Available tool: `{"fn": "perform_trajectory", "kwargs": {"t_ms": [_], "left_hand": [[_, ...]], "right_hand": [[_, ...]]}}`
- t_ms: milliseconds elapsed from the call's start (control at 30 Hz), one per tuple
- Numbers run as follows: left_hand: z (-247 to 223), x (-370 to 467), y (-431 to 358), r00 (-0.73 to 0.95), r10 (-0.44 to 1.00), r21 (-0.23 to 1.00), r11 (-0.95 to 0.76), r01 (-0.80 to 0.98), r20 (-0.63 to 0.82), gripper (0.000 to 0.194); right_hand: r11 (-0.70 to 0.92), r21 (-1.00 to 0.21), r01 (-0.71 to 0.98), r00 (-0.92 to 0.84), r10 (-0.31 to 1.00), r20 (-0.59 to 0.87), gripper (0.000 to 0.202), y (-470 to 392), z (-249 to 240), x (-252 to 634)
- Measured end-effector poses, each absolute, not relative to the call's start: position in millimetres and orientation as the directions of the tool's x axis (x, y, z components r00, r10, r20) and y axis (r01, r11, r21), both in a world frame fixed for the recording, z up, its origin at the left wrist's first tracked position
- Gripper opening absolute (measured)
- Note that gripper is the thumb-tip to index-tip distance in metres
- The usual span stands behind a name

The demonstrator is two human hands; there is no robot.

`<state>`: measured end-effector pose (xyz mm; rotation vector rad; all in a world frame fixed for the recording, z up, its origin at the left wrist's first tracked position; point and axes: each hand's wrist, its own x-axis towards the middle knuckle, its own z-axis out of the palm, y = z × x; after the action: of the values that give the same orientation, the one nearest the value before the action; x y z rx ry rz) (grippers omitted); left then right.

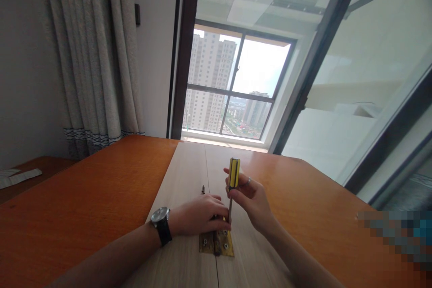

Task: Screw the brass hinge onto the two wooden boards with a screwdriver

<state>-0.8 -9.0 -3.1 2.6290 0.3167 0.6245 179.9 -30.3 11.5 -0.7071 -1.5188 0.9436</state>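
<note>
A screwdriver (pixel 234 173) with a yellow and black handle stands nearly upright over a brass hinge (pixel 225 249). My right hand (pixel 253 198) is closed around the lower part of its handle. The fingers of my left hand (pixel 205 216) are bent and pinch at the lower end of the thin shaft, above the hinge; whether a screw is also between them is hidden. The hinge lies across the seam of two pale wood boards (pixel 182 256), with screws showing in its near holes. My left hand covers its far part. A small screw-like metal piece (pixel 203 189) lies just beyond that hand.
The boards rest on an orange-brown wooden table (pixel 101 189). White strips (pixel 20 178) lie on a lower wooden surface at far left. A grey curtain (pixel 91 54) hangs behind the table, beside a dark-framed glass door (pixel 313 58). Something pixelated is at lower right.
</note>
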Motion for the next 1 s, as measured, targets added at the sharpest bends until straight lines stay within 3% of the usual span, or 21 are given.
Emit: {"fn": "perform_trajectory", "kwargs": {"t_ms": [233, 467, 600, 833, 1000], "left_hand": [[-0.3, -1.1, -10.4, 0.87, 0.314, 0.433, -0.891, 0.132, 0.38, 0.015], [2.6, -1.8, -12.5, 0.877, 0.31, 0.424, -0.895, 0.138, 0.368, 0.011], [2.2, -1.1, -12.5, 0.874, 0.315, 0.421, -0.895, 0.144, 0.37, 0.013], [2.2, -0.2, -12.9, 0.876, 0.309, 0.416, -0.898, 0.14, 0.372, 0.014], [1.8, -0.7, -11.9, 0.875, 0.305, 0.416, -0.899, 0.135, 0.376, 0.016]], "right_hand": [[0.473, -0.862, -0.181, -0.229, 0.832, 0.505, 0.031, -31.2, 14.3, 180.1], [0.436, -0.864, -0.252, -0.212, 0.846, 0.489, 0.042, -33.2, 17.9, 179.9], [0.446, -0.856, -0.26, -0.22, 0.836, 0.503, 0.038, -34.3, 16.8, 178.1], [0.552, -0.827, -0.105, -0.201, 0.803, 0.561, 0.024, -32.0, 12.9, 180.3], [0.557, -0.83, -0.006, -0.156, 0.82, 0.551, 0.029, -29.8, 12.1, 183.4]]}}
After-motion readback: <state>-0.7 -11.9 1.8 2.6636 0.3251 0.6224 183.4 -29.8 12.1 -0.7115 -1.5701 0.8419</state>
